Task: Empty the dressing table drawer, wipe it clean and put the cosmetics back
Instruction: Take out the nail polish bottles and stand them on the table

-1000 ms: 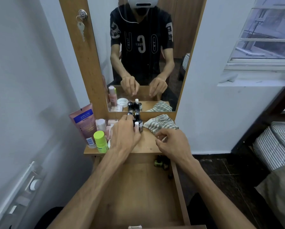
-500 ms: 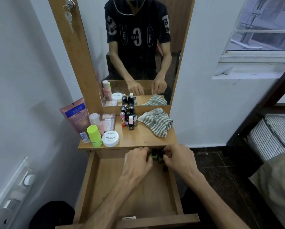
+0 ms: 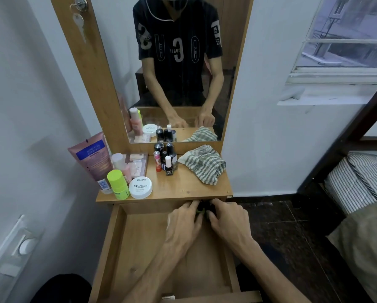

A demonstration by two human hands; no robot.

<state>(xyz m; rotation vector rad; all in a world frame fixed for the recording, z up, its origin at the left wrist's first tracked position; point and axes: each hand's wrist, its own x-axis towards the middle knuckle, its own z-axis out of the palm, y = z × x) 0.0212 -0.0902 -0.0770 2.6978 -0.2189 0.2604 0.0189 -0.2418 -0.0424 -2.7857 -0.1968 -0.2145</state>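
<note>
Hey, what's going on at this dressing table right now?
A person is clearing out the open drawer. Both hands, the left hand and the right hand, reach into its back right corner and close around small dark bottles, mostly hidden, one with some green. Most cosmetics already stand on the tabletop: nail polish bottles, a white nail polish jar, a lime-capped bottle and a pink tube. A striped cloth lies there unused.

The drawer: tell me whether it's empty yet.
Not empty. The drawer is pulled open with a bare floor, but small dark bottles remain at its back right corner, between the left hand and right hand.
</note>
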